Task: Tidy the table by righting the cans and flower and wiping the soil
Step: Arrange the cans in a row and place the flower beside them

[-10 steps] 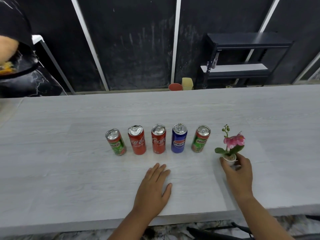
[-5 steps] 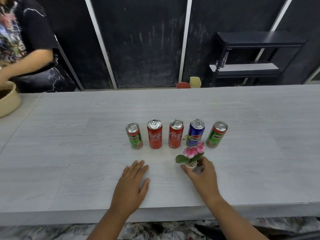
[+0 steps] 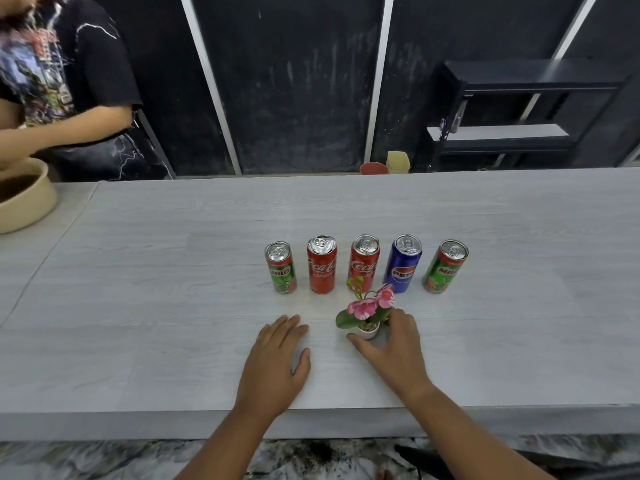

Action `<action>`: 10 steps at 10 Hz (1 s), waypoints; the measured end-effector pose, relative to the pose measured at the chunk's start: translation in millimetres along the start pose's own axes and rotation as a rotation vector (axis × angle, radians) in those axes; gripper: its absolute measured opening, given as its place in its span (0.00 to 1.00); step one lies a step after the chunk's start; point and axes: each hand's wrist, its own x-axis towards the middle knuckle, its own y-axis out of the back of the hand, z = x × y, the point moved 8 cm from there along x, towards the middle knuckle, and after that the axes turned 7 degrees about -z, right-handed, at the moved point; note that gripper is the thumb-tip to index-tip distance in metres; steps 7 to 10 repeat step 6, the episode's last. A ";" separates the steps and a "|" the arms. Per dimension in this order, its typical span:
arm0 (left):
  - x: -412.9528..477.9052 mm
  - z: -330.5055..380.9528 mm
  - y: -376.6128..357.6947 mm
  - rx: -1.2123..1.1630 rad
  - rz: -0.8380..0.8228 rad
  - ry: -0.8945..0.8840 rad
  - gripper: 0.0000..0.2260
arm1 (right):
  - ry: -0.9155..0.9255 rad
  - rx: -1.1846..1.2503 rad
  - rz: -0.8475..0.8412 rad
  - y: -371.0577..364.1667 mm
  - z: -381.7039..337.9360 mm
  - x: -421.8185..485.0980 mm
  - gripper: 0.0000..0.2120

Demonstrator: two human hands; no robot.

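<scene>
Several cans stand upright in a row on the grey table (image 3: 138, 323): a green Milo can (image 3: 281, 267), two red Coca-Cola cans (image 3: 321, 265) (image 3: 363, 263), a blue Pepsi can (image 3: 403, 263) and a second Milo can (image 3: 445, 266). In front of the middle cans a small white pot with a pink flower (image 3: 367, 315) stands upright. My right hand (image 3: 391, 348) curls around the pot, thumb at its front. My left hand (image 3: 277, 358) lies flat on the table, fingers spread, holding nothing. No soil shows on the tabletop.
Another person (image 3: 69, 91) in a black printed shirt stands at the far left behind a beige bowl of soil (image 3: 26, 202). A black shelf rack (image 3: 519, 116), a red bowl (image 3: 373, 168) and a yellow cup (image 3: 398, 161) sit beyond the table's far edge.
My right hand has slid the flower pot from the right end of the can row to in front of the middle cans. The view panned left, revealing the other person and the bowl.
</scene>
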 end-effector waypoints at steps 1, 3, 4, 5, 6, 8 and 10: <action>-0.3 0.5 0.9 -0.005 0.011 -0.007 0.21 | 0.058 -0.017 -0.049 1.0 0.8 -0.9 0.18; -0.8 1.1 0.2 -0.004 0.012 -0.005 0.21 | 0.051 -0.012 -0.038 5.3 -1.0 -1.8 0.18; -1.5 -0.5 -2.2 -0.007 0.011 -0.002 0.21 | 0.051 -0.018 -0.046 5.3 -1.0 -1.8 0.18; -1.9 4.1 1.9 -0.011 0.022 -0.007 0.21 | 0.059 -0.025 -0.064 8.3 -6.6 0.8 0.19; -2.5 4.1 2.1 -0.001 0.026 -0.001 0.22 | 0.039 0.013 -0.085 8.8 -0.7 -4.4 0.24; -2.5 4.1 2.1 -0.001 0.026 -0.001 0.22 | 0.039 0.013 -0.085 8.8 -0.7 -4.4 0.24; -2.5 4.1 2.1 -0.001 0.026 -0.001 0.22 | 0.039 0.013 -0.085 8.8 -0.7 -4.4 0.24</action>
